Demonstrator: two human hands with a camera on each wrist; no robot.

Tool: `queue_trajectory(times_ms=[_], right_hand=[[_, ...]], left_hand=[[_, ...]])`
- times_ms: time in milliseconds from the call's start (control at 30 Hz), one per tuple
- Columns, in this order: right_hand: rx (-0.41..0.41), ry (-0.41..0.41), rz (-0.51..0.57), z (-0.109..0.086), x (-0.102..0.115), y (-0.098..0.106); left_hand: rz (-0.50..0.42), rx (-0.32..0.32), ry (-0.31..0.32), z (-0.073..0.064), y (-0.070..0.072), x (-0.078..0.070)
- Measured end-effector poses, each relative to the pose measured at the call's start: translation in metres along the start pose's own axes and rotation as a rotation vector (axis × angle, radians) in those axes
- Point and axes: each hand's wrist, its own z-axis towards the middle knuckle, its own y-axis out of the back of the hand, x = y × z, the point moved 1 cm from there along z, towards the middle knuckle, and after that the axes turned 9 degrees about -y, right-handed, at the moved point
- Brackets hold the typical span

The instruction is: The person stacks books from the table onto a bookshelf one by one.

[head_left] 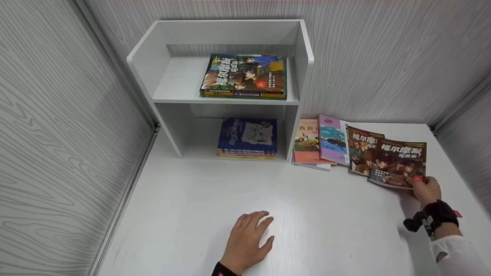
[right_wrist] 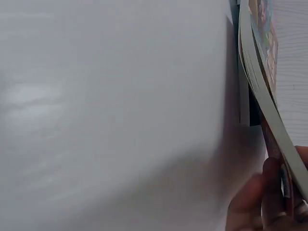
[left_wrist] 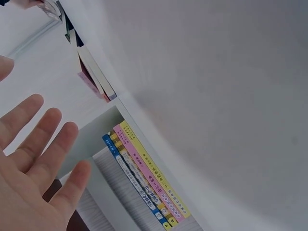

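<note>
At the right end of a row of books, my right hand point(head_left: 426, 191) pinches the near right corner of a brown comic-style book point(head_left: 401, 163). In the right wrist view that book point(right_wrist: 269, 103) bends, its corner raised between thumb and fingers point(right_wrist: 245, 204). Its left part overlaps a similar brown book point(head_left: 362, 151). My left hand point(head_left: 247, 239) hovers over or rests on the table in front of the shelf, fingers spread and slightly bent, holding nothing; which of the two I cannot tell. The left wrist view shows its fingers point(left_wrist: 53, 139) apart.
A white two-tier shelf point(head_left: 226, 101) stands at the back. Its upper tier bears a stack of brown books point(head_left: 245, 76), its lower tier a stack topped by a blue book point(head_left: 249, 134). Right of it lie an orange book point(head_left: 307, 143) and a purple-and-blue book point(head_left: 333, 140).
</note>
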Motion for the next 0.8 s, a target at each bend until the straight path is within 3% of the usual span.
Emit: queue_trajectory(times_ms=[133, 267, 433, 567, 800], right_hand=[[0.004, 0.051, 0.306, -0.012, -0.004, -0.006], [0.018, 0.169, 0.416, -0.031, -0.004, -0.012], [0.131, 0.382, 0.527, -0.061, 0.004, -0.021], [0.16, 0.559, 0.434, -0.085, 0.015, -0.03], [0.1, 0.809, 0.13, -0.127, 0.031, -0.046]], left_hand=[[-0.007, -0.007, 0.009, 0.001, 0.0, 0.001], [-0.027, -0.022, 0.028, 0.0, -0.001, 0.001], [-0.055, -0.033, 0.05, 0.0, -0.001, 0.002], [-0.061, -0.039, 0.067, 0.001, 0.002, 0.003], [-0.081, -0.113, 0.071, 0.012, 0.012, 0.011]])
